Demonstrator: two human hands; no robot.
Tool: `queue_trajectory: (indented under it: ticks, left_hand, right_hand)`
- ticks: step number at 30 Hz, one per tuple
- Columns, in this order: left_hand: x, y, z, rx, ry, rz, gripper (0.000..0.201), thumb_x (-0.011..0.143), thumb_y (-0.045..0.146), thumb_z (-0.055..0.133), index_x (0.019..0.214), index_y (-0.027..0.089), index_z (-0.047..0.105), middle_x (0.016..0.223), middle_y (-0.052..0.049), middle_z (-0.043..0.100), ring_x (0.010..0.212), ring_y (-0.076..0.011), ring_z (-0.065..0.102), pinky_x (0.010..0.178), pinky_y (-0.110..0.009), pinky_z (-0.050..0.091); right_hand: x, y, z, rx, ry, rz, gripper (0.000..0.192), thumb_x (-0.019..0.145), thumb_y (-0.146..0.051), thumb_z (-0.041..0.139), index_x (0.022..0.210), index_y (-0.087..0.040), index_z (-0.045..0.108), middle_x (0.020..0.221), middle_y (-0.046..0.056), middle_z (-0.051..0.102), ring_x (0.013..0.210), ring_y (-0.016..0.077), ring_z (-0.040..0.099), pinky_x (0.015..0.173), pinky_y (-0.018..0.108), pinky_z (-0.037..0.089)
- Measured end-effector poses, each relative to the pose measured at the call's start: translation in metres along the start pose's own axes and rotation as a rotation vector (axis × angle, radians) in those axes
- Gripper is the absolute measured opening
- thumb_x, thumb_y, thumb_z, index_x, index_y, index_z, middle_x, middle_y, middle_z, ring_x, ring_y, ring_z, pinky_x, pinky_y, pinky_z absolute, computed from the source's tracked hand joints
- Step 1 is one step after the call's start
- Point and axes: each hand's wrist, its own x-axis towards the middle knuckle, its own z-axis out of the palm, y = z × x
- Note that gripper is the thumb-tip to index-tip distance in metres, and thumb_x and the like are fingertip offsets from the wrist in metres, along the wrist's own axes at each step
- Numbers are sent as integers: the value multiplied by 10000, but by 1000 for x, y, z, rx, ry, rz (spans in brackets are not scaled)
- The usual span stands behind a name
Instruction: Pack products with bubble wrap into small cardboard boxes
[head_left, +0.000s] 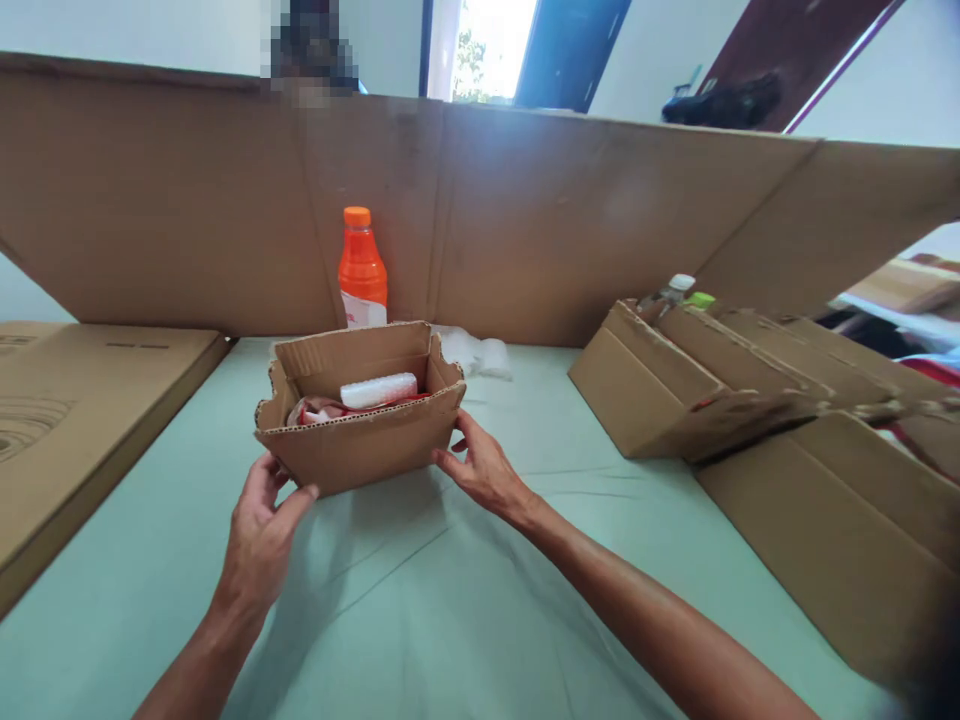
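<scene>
Both my hands hold a small open-topped cardboard box (367,450) at its lower sides. My left hand (266,520) grips the near left corner, with the thumb against the front wall. At the right end, my right hand (480,465) has its thumb and fingers closed around the lower corner. Inside the box lie a white bubble-wrapped item (379,390) and some red and brown things that I cannot make out. Just behind it stands an orange bottle (363,265) with an orange cap, its base hidden by the box.
Several cardboard boxes (652,400) stand at the right, with bottle tops (681,284) showing in one. A flat carton (97,420) lies at the left. Crumpled white wrap (476,352) rests before the tall cardboard screen (525,220). A pale green cover (450,620) lies underneath.
</scene>
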Motion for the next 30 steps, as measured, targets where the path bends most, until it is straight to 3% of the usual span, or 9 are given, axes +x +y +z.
queue_trajectory:
  ticks: [3,7,9,12,14,17,21,25,30]
  left_hand:
    - [-6,5,29,-32,-44,7,532,731,332,736,1224,208,577,1176,-49,664,1127,-226,590,1010,-368,448]
    - [-41,10,62,-69,-359,-111,620,719,390,736,1281,192,566,1278,-104,663,1183,-278,619,998,-394,504]
    - [-59,6,58,-25,-451,-178,670,700,462,760,1290,203,577,1355,-122,632,1217,-307,622,1010,-413,519]
    - [-69,-8,35,176,-379,-219,750,647,614,775,1276,242,603,1357,-109,635,1199,-339,635,989,-440,544]
    - [-70,-16,23,321,-359,-237,791,627,694,755,1288,288,597,1196,-73,711,1138,-353,662,927,-458,574]
    - [-80,-20,23,336,-385,-214,737,673,703,725,1295,335,575,1056,-29,748,1074,-347,688,856,-449,601]
    - [-97,-20,47,194,-440,-191,649,740,628,725,1274,302,551,1045,-48,752,958,-327,720,810,-457,616]
    - [-101,-26,89,118,-544,-171,714,760,555,754,1359,257,505,1248,-103,685,1033,-307,714,887,-435,604]
    - [-137,-39,183,-59,-837,-142,921,792,472,735,1553,251,266,1531,-197,440,1254,-354,607,997,-505,540]
  right_hand:
    - [-30,7,-16,-4,78,26,531,828,-307,605,1335,-180,519,1189,106,676,789,190,625,743,356,544]
    - [-147,36,-50,-199,309,86,372,884,-391,601,1195,-186,585,1020,95,703,745,211,646,703,358,557]
    - [-210,46,-61,-277,351,117,410,895,-444,629,1217,-192,595,1063,118,710,870,258,687,795,394,577]
    - [-263,54,-64,-228,323,143,842,816,-591,722,1487,-174,431,1416,200,575,1272,366,585,1045,496,509]
    - [-263,64,-64,-102,283,128,1171,713,-687,775,1607,-169,225,1596,215,371,1451,391,404,1167,530,394]
    - [-233,81,-62,54,245,61,1400,590,-731,833,1640,-189,81,1671,193,211,1528,382,258,1233,528,282]
    - [-206,93,-56,130,289,-12,1415,550,-630,900,1636,-222,90,1638,193,285,1478,382,360,1205,522,329]
    - [-238,95,-60,103,491,26,1254,608,-525,897,1610,-251,194,1572,166,401,1394,371,474,1143,503,426]
    - [-304,102,-86,-19,921,269,1123,691,-587,836,1580,-243,242,1536,161,447,1396,369,474,1143,545,427]
